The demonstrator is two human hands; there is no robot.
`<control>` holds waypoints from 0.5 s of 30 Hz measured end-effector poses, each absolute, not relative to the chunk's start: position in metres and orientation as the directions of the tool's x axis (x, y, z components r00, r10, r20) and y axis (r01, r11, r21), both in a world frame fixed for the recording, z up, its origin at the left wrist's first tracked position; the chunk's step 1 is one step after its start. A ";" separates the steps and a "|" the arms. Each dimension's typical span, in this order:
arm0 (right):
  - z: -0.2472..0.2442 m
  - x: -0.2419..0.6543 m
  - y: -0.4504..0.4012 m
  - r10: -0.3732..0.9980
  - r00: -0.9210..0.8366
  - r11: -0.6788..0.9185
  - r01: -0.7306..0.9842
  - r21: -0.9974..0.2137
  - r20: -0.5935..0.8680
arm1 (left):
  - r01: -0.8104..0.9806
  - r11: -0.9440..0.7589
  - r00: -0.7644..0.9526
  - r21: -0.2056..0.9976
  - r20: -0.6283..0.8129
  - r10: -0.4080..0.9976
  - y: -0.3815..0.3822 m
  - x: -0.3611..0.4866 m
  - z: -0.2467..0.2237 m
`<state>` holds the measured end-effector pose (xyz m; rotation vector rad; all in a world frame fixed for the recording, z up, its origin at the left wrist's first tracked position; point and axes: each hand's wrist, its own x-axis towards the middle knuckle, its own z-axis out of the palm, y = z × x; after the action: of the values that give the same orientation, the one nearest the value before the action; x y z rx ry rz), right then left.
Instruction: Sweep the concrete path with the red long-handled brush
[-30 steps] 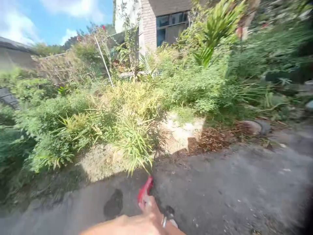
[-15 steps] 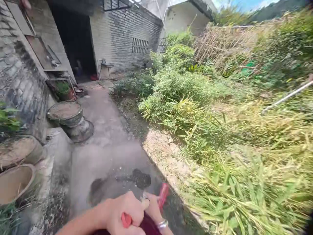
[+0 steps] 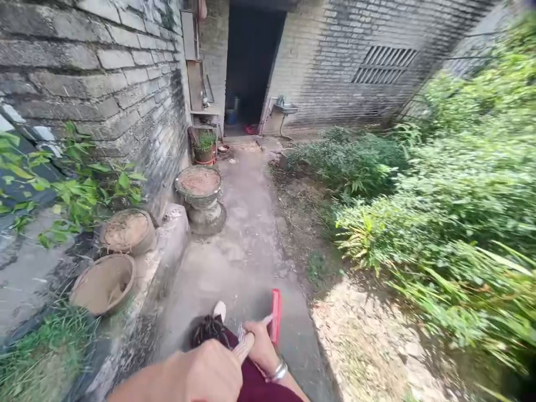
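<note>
Low in the head view, above a concrete path (image 3: 247,234): left hand (image 3: 205,371) fisted around a pale handle (image 3: 243,349), fingers fully curled. Right hand (image 3: 262,349), silver bracelet (image 3: 278,371) at the wrist, closed on the same tool just beside, with a red bar-shaped part (image 3: 275,315) sticking up past the knuckles. Dark fibrous clump (image 3: 207,329) touching the tool's near end; exact kind of tool unclear. Along the brick wall (image 3: 125,72), left: three round clay pots (image 3: 125,231). Right: dense green shrubs (image 3: 452,190).

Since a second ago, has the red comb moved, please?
Cannot tell: the camera swung round, and no fixed thing shows in both views; the red comb remains by the right hand.
</note>
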<state>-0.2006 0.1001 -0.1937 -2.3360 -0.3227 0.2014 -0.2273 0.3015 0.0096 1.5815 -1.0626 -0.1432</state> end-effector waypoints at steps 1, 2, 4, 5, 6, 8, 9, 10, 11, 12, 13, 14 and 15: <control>-0.189 -0.166 0.106 0.306 0.951 -0.672 0.177 -0.719 -0.052 | -0.562 0.087 0.568 0.823 0.460 -0.683 0.306 -0.197 0.014; -0.184 -0.133 0.113 0.335 0.941 -0.653 0.189 -0.733 -0.056 | -0.580 0.103 0.547 0.808 0.480 -0.686 0.312 -0.169 0.019; -0.169 -0.070 0.127 0.426 0.903 -0.595 0.236 -0.769 -0.053 | -0.598 0.120 0.546 0.793 0.512 -0.663 0.325 -0.121 0.031; -0.161 -0.041 0.135 0.475 0.879 -0.563 0.269 -0.781 -0.040 | -0.603 0.124 0.554 0.788 0.526 -0.645 0.332 -0.103 0.035; -0.154 -0.014 0.142 0.521 0.854 -0.535 0.308 -0.787 -0.019 | -0.606 0.112 0.573 0.788 0.530 -0.626 0.338 -0.087 0.039; -0.139 0.035 0.157 0.591 0.805 -0.490 0.406 -0.772 0.048 | -0.595 0.036 0.643 0.803 0.503 -0.578 0.348 -0.063 0.042; -0.133 0.059 0.164 0.616 0.783 -0.472 0.456 -0.755 0.088 | -0.581 -0.018 0.684 0.814 0.477 -0.552 0.351 -0.052 0.042; -0.128 0.082 0.169 0.635 0.763 -0.456 0.500 -0.736 0.125 | -0.566 -0.067 0.718 0.821 0.452 -0.530 0.353 -0.040 0.042; -0.124 0.106 0.174 0.649 0.745 -0.443 0.537 -0.718 0.157 | -0.553 -0.108 0.746 0.826 0.433 -0.506 0.352 -0.025 0.042; -0.121 0.131 0.176 0.660 0.729 -0.434 0.566 -0.701 0.181 | -0.547 -0.132 0.761 0.826 0.426 -0.490 0.350 -0.008 0.043; -0.118 0.156 0.177 0.668 0.718 -0.432 0.591 -0.682 0.199 | -0.555 -0.138 0.761 0.820 0.433 -0.484 0.345 0.012 0.043; -0.117 0.183 0.176 0.673 0.707 -0.439 0.617 -0.654 0.216 | -0.574 -0.132 0.749 0.808 0.453 -0.484 0.338 0.035 0.044; -0.116 0.211 0.174 0.678 0.699 -0.450 0.640 -0.623 0.228 | -0.604 -0.109 0.723 0.790 0.485 -0.493 0.329 0.062 0.045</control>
<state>0.2109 0.1738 -0.1164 -2.1998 -1.0007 0.0698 0.0615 0.3293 0.0454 1.7539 -0.8710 0.1178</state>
